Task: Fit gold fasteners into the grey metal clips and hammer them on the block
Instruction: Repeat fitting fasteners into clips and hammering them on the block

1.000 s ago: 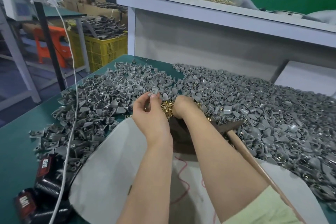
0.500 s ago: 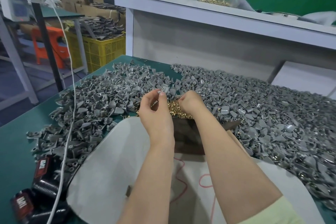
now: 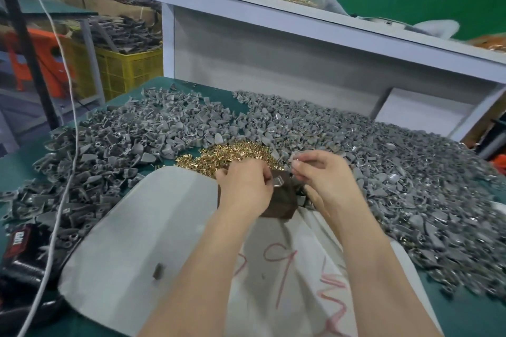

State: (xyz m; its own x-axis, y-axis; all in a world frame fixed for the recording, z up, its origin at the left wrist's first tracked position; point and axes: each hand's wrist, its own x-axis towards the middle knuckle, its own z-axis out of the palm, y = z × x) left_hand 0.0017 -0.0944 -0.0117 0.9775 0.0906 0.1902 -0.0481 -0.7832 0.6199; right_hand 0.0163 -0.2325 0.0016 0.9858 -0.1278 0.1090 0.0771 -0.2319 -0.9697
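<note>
step: fitting | left hand [image 3: 243, 186] pinches grey clip [image 3: 278, 182] above block [image 3: 283, 203] | right hand [image 3: 321, 172] pinches small blurred piece [image 3: 296, 163] | advice: seat it squarely before hammering

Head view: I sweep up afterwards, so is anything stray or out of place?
One clip lies alone on the white sheet, away from the piles. A white cable trails over the left pile.
</note>
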